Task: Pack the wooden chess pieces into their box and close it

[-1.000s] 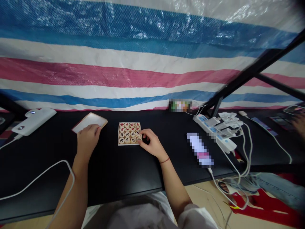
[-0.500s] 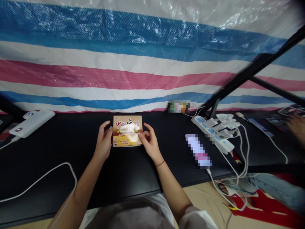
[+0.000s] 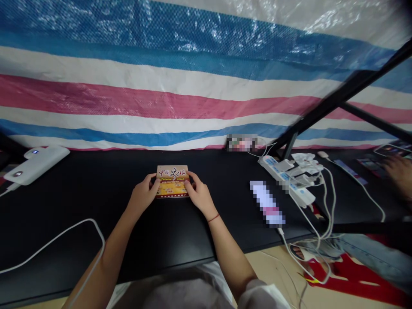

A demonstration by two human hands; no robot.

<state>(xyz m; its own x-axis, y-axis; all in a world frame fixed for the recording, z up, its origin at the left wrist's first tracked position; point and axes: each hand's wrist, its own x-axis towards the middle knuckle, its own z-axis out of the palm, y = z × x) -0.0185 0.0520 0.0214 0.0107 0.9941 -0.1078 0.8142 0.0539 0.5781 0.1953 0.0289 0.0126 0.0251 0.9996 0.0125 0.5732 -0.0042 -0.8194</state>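
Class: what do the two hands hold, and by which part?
The chess box, lying on the table: left hand on its left edge, right hand on its right edge.

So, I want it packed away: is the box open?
No, its printed lid is on, gripped between the left hand and right hand.

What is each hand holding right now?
Left hand: closed on the chess box, left edge.
Right hand: closed on the chess box, right edge.
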